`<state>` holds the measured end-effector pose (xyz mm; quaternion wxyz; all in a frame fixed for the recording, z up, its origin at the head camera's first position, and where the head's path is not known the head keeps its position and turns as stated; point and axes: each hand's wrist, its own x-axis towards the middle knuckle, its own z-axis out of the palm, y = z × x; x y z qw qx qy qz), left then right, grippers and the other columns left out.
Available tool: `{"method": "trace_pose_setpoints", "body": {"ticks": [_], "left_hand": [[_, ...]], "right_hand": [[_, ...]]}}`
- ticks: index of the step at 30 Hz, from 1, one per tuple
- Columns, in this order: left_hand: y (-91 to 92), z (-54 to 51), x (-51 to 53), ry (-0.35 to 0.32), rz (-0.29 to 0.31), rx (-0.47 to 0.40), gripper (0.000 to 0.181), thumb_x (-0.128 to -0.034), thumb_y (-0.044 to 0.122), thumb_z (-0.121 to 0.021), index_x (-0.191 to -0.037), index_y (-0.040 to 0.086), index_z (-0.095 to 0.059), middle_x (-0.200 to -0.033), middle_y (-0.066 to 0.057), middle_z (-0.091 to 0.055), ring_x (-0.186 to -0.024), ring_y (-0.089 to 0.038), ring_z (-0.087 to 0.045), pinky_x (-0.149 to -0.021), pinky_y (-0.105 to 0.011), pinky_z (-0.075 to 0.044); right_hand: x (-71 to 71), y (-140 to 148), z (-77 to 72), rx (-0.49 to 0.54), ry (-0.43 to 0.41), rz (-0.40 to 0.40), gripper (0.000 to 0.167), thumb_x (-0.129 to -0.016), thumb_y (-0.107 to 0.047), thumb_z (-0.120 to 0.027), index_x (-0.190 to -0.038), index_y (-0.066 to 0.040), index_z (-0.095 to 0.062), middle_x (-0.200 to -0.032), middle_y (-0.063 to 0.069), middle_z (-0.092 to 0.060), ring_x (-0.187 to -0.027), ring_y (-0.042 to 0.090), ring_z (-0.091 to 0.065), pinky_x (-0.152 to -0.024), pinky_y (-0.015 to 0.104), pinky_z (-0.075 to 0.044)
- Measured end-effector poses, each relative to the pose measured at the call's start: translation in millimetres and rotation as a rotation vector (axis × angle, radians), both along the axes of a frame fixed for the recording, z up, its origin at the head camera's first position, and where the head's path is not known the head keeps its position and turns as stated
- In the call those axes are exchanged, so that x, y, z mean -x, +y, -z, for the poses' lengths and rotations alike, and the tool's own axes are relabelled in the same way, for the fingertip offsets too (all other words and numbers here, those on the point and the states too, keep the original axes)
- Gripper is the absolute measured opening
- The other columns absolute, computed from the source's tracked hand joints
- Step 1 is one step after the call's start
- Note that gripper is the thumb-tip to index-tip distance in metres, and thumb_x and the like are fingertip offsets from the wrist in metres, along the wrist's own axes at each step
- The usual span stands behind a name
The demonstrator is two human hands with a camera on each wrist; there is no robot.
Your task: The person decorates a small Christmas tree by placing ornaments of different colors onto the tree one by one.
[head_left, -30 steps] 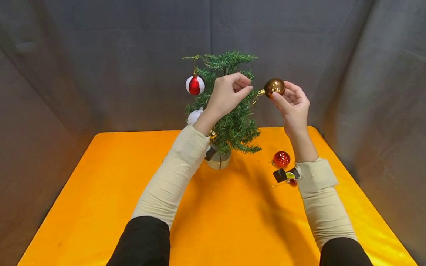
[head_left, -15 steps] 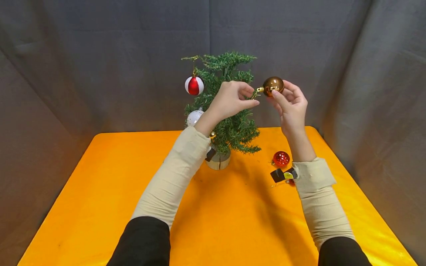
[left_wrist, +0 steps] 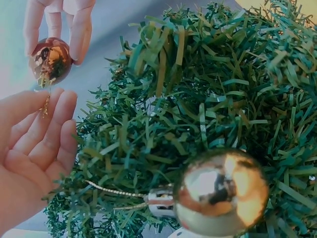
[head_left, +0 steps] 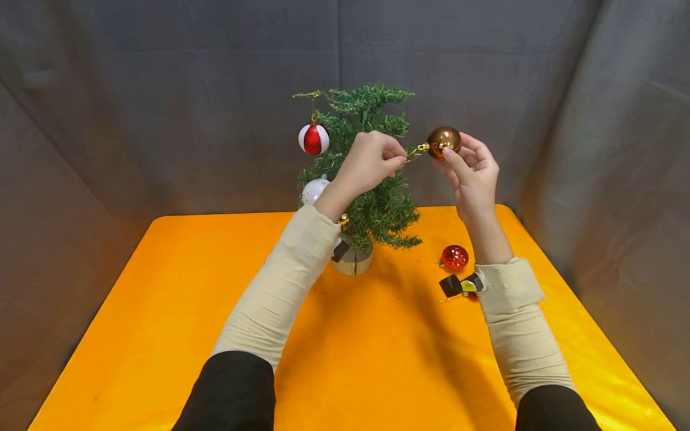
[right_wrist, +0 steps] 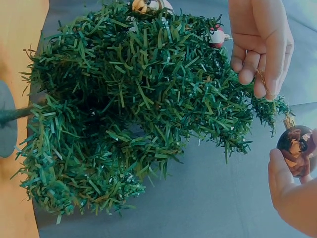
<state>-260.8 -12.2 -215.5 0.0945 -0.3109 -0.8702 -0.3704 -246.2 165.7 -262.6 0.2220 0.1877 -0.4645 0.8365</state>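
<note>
A shiny bronze ball ornament (head_left: 444, 141) is held by the right hand (head_left: 474, 179), thumb in front and fingers behind, beside the green tree (head_left: 388, 209). Its gold cord (head_left: 414, 154) runs leftward to the left hand (head_left: 369, 161), which pinches the cord between thumb and fingertips. In the left wrist view, the cord (left_wrist: 45, 106) lies at the left thumb and fingers, just below the bronze ball (left_wrist: 51, 62). The right wrist view has the left hand (right_wrist: 262, 44) above the ball (right_wrist: 297, 150), next to the branch tips.
A red and white ball (head_left: 314, 139), a white ball (head_left: 315, 190) and a small gold ball (head_left: 344, 219) hang on the tree's left side. On the orange table (head_left: 215, 251), a red ball (head_left: 455, 257) lies right of the tree, with another red ornament (head_left: 472, 296) partly hidden behind the wrist camera.
The left hand moved down from its earlier position, and its separated thumb and fingers came together on the gold cord. The right hand, still holding the bronze ball, has shifted only slightly.
</note>
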Motion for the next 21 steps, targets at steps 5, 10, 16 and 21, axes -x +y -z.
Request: {"method": "trace_pose_setpoints", "body": {"ticks": [5,10,16,21], "left_hand": [[-2.3,0.6,0.3,0.039,-0.016,-0.018,0.014,-0.0868,0.008,-0.055,-0.091,0.004,-0.068,-0.081,-0.003,-0.065,-0.065,-0.009,-0.057,-0.064,-0.019,-0.045],[-4.0,-0.1,0.4,0.109,-0.044,-0.083,0.013,-0.0869,0.01,-0.056,-0.089,0.004,-0.067,-0.081,-0.004,-0.065,-0.068,-0.01,-0.057,-0.064,-0.019,-0.044],[-4.3,-2.0,0.7,0.153,-0.063,-0.144,0.014,-0.0872,0.01,-0.056,-0.09,0.002,-0.067,-0.079,-0.005,-0.065,-0.065,-0.01,-0.057,-0.061,-0.019,-0.045],[-3.8,-3.5,0.9,0.148,-0.056,-0.164,0.013,-0.0873,0.009,-0.056,-0.088,0.002,-0.067,-0.076,-0.005,-0.064,-0.062,-0.009,-0.057,-0.059,-0.019,-0.045]], "right_hand": [[0.0,1,2.1,-0.005,-0.022,-0.011,0.024,-0.08,0.009,-0.059,-0.103,0.001,-0.056,-0.09,0.015,-0.052,-0.08,0.022,-0.06,-0.072,0.033,-0.05],[-1.1,1,4.6,-0.006,-0.068,-0.065,0.027,-0.082,0.006,-0.058,-0.108,0.0,-0.055,-0.094,0.015,-0.05,-0.079,0.022,-0.061,-0.068,0.035,-0.051],[-1.3,1,9.7,-0.152,-0.097,-0.135,0.022,-0.085,0.0,-0.057,-0.107,-0.001,-0.057,-0.098,0.014,-0.05,-0.08,0.021,-0.061,-0.067,0.035,-0.051],[-1.5,1,11.7,-0.221,-0.12,-0.18,0.02,-0.086,-0.001,-0.056,-0.106,-0.001,-0.057,-0.097,0.013,-0.052,-0.081,0.021,-0.061,-0.066,0.034,-0.052]]}}
